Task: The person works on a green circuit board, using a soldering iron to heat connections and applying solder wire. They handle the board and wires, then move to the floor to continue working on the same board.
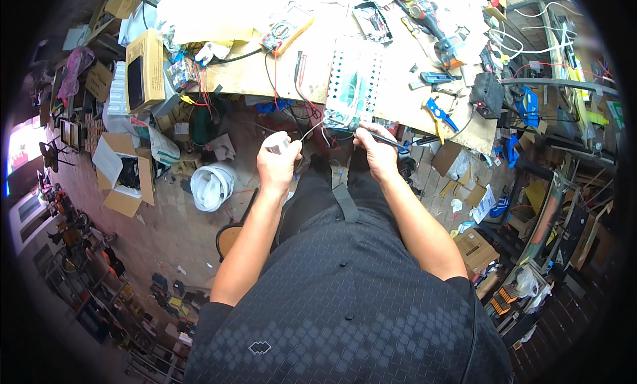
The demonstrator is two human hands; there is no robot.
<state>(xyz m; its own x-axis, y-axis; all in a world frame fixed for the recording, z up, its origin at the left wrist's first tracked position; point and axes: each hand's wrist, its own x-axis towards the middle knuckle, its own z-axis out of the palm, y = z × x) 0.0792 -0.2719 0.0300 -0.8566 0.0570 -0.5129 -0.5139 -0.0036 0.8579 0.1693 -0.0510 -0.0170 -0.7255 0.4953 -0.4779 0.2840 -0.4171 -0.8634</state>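
Note:
My left hand (277,164) is closed around a small whitish roll, and a thin solder wire (312,130) sticks out from its fingers toward the bench edge. In my right hand (378,155) is a slim black soldering iron (388,141), gripped like a pen. The iron's tip is hard to make out by the pack's near end. Between and beyond both hands, a battery pack (352,82) lies on the bench, greenish in the middle with dotted white strips along its sides. Red and black test leads (302,69) rest to its left.
The wooden bench (398,95) also bears a yellow-edged multimeter (282,31), blue-and-yellow pliers (441,119), a blue utility knife (434,77) and a power drill (424,16). Below stand a white bucket (212,187), an open carton (124,170) and a round stool (229,238).

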